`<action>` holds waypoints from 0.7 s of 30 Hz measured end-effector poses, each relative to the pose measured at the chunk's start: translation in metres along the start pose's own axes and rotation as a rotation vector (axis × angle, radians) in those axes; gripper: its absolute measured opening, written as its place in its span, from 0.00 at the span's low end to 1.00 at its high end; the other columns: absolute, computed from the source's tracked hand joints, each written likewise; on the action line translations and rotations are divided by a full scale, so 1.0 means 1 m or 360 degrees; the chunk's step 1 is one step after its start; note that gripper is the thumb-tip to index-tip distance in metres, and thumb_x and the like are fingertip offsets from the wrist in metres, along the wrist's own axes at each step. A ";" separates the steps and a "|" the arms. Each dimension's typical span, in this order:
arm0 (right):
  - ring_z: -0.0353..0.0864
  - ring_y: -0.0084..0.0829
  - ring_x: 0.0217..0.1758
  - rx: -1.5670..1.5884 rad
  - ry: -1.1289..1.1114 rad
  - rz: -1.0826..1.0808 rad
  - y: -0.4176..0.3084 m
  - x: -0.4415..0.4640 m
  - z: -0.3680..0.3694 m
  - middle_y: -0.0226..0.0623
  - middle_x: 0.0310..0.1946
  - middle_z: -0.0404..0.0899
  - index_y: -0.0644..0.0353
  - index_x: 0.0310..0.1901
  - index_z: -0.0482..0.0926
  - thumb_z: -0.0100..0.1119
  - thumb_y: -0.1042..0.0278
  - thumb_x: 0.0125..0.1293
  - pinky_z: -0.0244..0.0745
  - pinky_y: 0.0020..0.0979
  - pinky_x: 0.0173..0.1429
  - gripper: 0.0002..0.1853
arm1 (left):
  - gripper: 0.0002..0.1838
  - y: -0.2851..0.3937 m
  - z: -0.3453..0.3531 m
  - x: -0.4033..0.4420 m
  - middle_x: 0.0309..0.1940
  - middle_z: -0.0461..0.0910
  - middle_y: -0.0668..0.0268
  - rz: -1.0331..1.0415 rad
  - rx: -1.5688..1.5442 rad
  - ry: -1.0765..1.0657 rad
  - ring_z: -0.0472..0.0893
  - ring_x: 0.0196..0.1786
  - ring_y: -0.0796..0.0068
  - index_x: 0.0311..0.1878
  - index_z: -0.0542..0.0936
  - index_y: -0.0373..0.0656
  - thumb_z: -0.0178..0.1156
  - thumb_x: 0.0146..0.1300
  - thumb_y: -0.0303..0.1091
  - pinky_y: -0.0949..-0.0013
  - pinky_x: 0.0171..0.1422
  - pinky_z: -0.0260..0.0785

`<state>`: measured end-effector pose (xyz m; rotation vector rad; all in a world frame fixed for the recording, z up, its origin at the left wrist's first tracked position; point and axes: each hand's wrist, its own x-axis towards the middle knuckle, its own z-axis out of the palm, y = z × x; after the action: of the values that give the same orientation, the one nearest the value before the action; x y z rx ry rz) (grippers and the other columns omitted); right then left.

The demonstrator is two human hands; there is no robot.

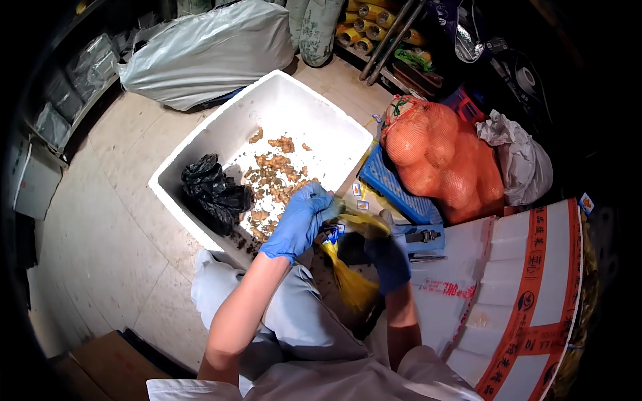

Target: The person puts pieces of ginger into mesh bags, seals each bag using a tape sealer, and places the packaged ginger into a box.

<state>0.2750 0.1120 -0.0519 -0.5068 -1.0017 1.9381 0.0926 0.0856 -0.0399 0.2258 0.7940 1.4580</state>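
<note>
My left hand (299,222), in a blue glove, is closed with its fingertips pinching one side of a thin, see-through yellow net bag (364,222). On the other side, my right hand (389,260), gloved and in shadow, grips the same bag, which is stretched between both hands. Below them hangs a bunch of yellow netting (356,284) with a blue label; whether it joins the held bag I cannot tell. Left of my hands stands a white foam box (319,113) holding knobbly brown ginger pieces (273,162), loose dirt and a crumpled black plastic bag (212,190).
An orange mesh sack (435,150) bulges at the right beside a blue crate (398,187). A white carton with red tape (498,287) lies near my right arm. Behind the foam box rests a silver-grey covered bundle (214,50). Shelving (93,100) lines the left.
</note>
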 end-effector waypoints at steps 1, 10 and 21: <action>0.74 0.25 0.36 0.0466 -0.0081 0.0169 0.005 -0.003 -0.007 0.36 0.37 0.73 0.64 0.46 0.69 0.48 0.69 0.60 0.68 0.21 0.46 0.13 | 0.08 -0.001 -0.002 0.002 0.22 0.66 0.73 0.0052 -0.0045 0.0032 0.68 0.25 0.86 0.25 0.66 0.42 0.49 0.59 0.23 0.84 0.27 0.61; 0.74 0.38 0.28 -0.2759 0.0092 -0.0943 0.051 0.006 -0.047 0.46 0.31 0.72 0.67 0.33 0.75 0.54 0.79 0.46 0.70 0.31 0.29 0.09 | 0.08 -0.015 0.001 0.002 0.21 0.62 0.78 0.0348 0.0568 0.0026 0.61 0.26 0.89 0.26 0.67 0.45 0.55 0.57 0.29 0.84 0.34 0.55; 0.62 0.17 0.20 0.0823 -0.0035 0.0824 0.013 0.000 0.011 0.25 0.18 0.63 0.59 0.33 0.69 0.51 0.66 0.59 0.63 0.18 0.29 0.06 | 0.08 -0.013 -0.019 0.011 0.31 0.77 0.64 0.0104 0.0594 0.0182 0.75 0.31 0.79 0.37 0.75 0.36 0.50 0.60 0.30 0.78 0.36 0.68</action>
<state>0.2612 0.1031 -0.0562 -0.4707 -0.3580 2.5541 0.0902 0.0882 -0.0653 0.4571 1.1604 1.3840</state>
